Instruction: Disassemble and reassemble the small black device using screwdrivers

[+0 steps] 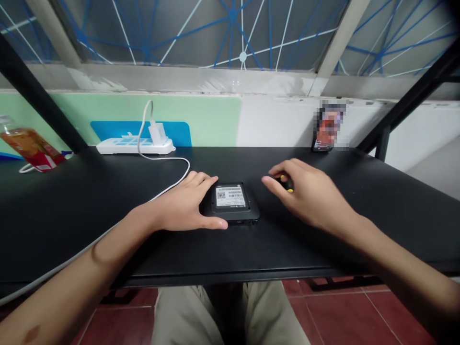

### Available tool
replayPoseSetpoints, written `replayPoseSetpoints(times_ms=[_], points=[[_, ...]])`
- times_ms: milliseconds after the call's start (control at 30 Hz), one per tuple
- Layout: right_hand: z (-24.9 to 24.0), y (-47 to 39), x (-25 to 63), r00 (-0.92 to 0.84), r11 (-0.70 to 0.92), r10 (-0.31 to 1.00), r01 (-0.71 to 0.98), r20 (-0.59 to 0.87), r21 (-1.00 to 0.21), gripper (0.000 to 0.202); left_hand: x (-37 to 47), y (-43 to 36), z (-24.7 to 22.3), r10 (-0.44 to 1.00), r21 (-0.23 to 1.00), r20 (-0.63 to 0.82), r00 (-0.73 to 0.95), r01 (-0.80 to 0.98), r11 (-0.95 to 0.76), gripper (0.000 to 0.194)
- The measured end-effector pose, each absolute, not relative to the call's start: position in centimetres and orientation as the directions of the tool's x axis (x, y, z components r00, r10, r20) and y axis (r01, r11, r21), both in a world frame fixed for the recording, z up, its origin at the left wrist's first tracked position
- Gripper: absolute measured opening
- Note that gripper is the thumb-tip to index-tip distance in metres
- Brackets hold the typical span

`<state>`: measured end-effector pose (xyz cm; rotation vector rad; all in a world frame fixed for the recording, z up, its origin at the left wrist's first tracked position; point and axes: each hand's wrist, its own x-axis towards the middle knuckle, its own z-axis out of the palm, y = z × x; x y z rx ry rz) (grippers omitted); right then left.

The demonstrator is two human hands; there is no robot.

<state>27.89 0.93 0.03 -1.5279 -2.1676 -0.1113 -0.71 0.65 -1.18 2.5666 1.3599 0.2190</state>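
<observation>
A flat black electronic box [253,213] lies on the black table with a white printed label [230,195] facing up. My left hand [187,203] spans its left side, the thumb along the front edge and the fingertips at the back left corner. To the right of the box, my right hand [309,191] hovers low over the table with its fingers curled round a small black-and-yellow handle [286,183]. Most of that handle is hidden by the hand, so its exact kind does not show.
A white power strip [134,145] with a plugged-in charger [158,132] stands at the back. Its white cable [168,188] runs past my left forearm. A phone [327,127] leans on the wall at right. A drink bottle [32,146] is at far left.
</observation>
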Motion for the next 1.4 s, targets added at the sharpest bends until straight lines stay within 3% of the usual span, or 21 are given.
replayPoseSetpoints(times_ms=[200,533,800,1067,1400], points=[[0.4,4.0,23.6,-0.320,0.355,0.934,0.889,0.162,-0.290,0.047,-0.4,0.6,-1.2,0.819,0.283,0.064,0.570,0.777,-0.562,0.106],[1.1,3.8,22.5,-0.293,0.329,0.940,0.913,0.175,-0.242,0.043,0.3,0.5,-1.2,0.836,0.304,0.062,0.546,0.787,-0.536,0.116],[0.0,5.8,21.6,-0.223,0.245,0.968,0.937,0.113,-0.248,0.055,0.7,0.4,-0.9,0.836,0.300,0.050,0.547,0.790,-0.535,0.117],[-0.5,6.3,21.3,-0.169,0.186,0.982,0.930,0.080,-0.316,0.067,0.7,0.6,-0.8,0.829,0.311,0.053,0.557,0.780,-0.543,0.112],[-0.8,5.1,21.8,-0.132,0.190,0.978,0.879,0.158,-0.437,0.058,0.8,0.2,-0.8,0.849,0.382,0.085,0.521,0.770,-0.511,0.115]])
